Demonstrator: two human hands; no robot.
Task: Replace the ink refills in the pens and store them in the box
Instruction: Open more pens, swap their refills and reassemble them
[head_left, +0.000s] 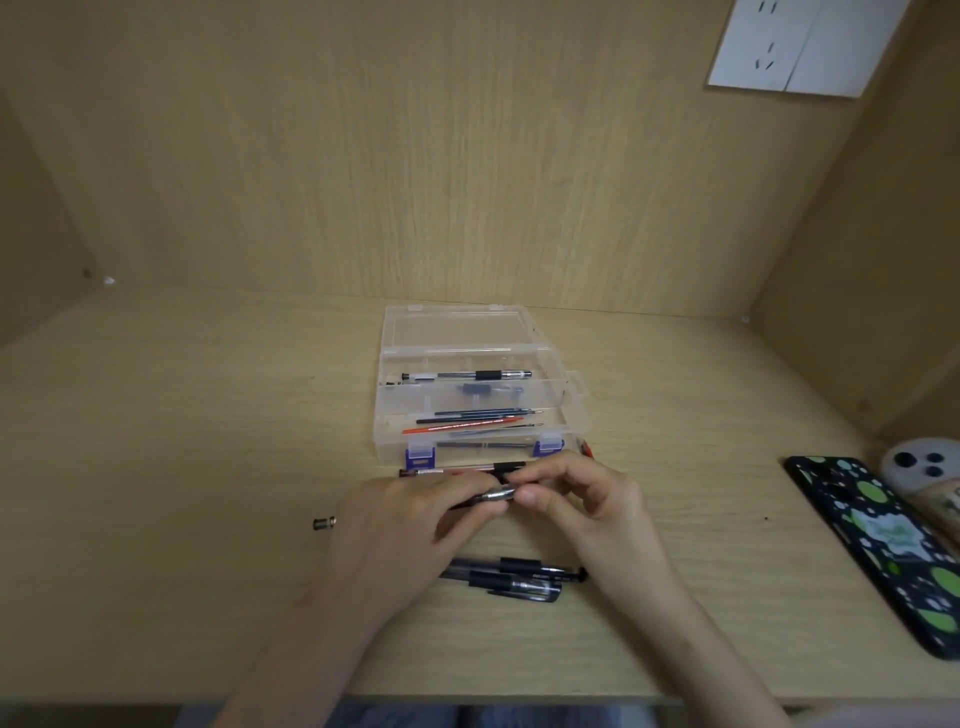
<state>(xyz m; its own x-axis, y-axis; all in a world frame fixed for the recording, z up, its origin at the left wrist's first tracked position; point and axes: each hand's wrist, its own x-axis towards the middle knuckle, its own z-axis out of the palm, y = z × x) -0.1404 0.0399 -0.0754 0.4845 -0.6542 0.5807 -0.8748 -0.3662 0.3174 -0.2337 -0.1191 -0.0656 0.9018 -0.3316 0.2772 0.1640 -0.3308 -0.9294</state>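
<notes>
The surface (208, 415) is pale wood-grain laminate, matt and smooth, like the panels behind it. The box (480, 395) is clear, glossy plastic with blue plastic latches (420, 456). A small metal pen tip (325, 523) shines dully. The phone case (878, 545) looks glossy black with green spots.

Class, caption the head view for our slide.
Both hands work on a pen before an open clear box of refills.

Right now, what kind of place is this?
Probably a study desk set in a wooden alcove, at home or in a dorm: wood panels on three sides, a wall socket, a phone lying beside the pen box.
</notes>
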